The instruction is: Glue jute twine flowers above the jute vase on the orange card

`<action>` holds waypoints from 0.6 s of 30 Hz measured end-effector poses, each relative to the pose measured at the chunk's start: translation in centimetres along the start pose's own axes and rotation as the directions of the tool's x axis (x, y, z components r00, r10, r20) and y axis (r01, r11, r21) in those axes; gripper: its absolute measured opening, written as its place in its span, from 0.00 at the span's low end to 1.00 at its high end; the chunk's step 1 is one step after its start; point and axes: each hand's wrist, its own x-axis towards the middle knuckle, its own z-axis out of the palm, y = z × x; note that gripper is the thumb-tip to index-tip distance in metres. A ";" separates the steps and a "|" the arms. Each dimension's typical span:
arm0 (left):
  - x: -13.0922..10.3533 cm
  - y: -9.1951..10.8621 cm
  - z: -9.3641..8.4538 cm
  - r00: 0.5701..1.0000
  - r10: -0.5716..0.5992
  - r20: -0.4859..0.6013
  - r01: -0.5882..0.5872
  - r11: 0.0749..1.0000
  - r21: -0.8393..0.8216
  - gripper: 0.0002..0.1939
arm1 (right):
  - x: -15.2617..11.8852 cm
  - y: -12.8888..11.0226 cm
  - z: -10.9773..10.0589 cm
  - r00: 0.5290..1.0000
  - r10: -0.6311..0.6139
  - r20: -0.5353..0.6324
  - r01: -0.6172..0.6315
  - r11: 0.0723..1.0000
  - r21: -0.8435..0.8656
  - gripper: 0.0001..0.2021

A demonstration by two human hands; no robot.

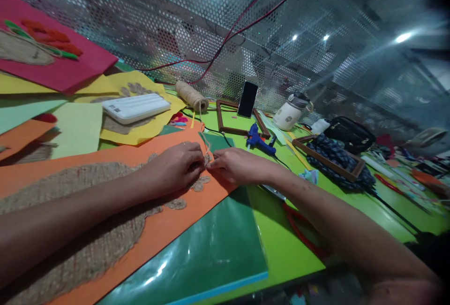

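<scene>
Twine (207, 146) runs down from the spool (190, 96) at about half past eleven and ends in a small coil on the orange paper (161, 227), between the two hands. The left hand (178, 165), a ring on one finger, comes in from nine o'clock with its fingers curled in and their tips against the coil; whether they grip it I cannot tell. The right hand (235, 166), at three o'clock of the coil, has thumb and forefinger drawn nearly together, pinching the twine at its end.

Smaller flat coils (176, 204) lie at seven o'clock, beside a big twine shape (98, 251) that spreads toward eight. A green folder (218, 239) sticks out from beneath the paper at six.

At ten o'clock a white power bank (137, 108) carries a block of print, too small to read. Toward one, a phone (248, 99) stands dark-screened by a wooden frame (232, 131). A blue glue gun (260, 141) lies between two and three; beyond it at two, a white bottle (290, 111) bears a dark mark I cannot make out.
</scene>
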 end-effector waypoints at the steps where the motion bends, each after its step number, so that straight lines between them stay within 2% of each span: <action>1: 0.0 0.0 0.0 1.000 -0.001 0.004 0.001 1.000 -0.001 0.12 | 0.0 -0.1 0.0 1.000 0.006 0.011 -0.006 1.000 0.006 0.11; 4: 0.1 -0.1 0.0 1.000 0.002 0.008 -0.002 1.000 0.000 0.12 | -0.1 -0.1 0.0 0.999 0.029 -0.022 -0.028 0.997 0.066 0.11; 7: 0.2 -0.3 0.1 1.000 0.012 0.002 -0.012 1.000 -0.015 0.13 | -0.3 0.3 0.7 0.987 0.113 -0.116 -0.081 0.963 0.255 0.12; 9: 0.2 -0.3 0.1 1.000 0.022 0.008 -0.021 0.999 -0.026 0.13 | -0.5 0.7 1.5 0.960 0.235 -0.151 -0.146 0.883 0.447 0.14; 11: 0.3 -0.3 0.1 0.999 0.030 0.016 -0.030 0.999 -0.021 0.14 | -0.6 0.9 2.2 0.917 0.371 -0.144 -0.212 0.761 0.613 0.14; 13: 0.3 -0.3 0.1 0.998 0.048 0.027 -0.047 0.999 -0.016 0.14 | -0.9 0.9 2.4 0.875 0.467 -0.128 -0.254 0.668 0.699 0.15; 14: 0.3 -0.2 0.0 0.998 0.058 0.029 -0.058 0.998 -0.018 0.14 | -1.0 0.8 2.3 0.857 0.497 -0.139 -0.264 0.653 0.710 0.15; 16: 0.2 -0.2 0.0 0.997 0.074 0.028 -0.073 0.997 -0.023 0.14 | -1.5 0.6 1.9 0.828 0.523 -0.204 -0.263 0.683 0.681 0.15; 18: 0.1 -0.2 -0.1 0.998 0.061 0.016 -0.061 0.998 -0.010 0.14 | -2.1 0.5 1.4 0.821 0.502 -0.273 -0.253 0.748 0.614 0.14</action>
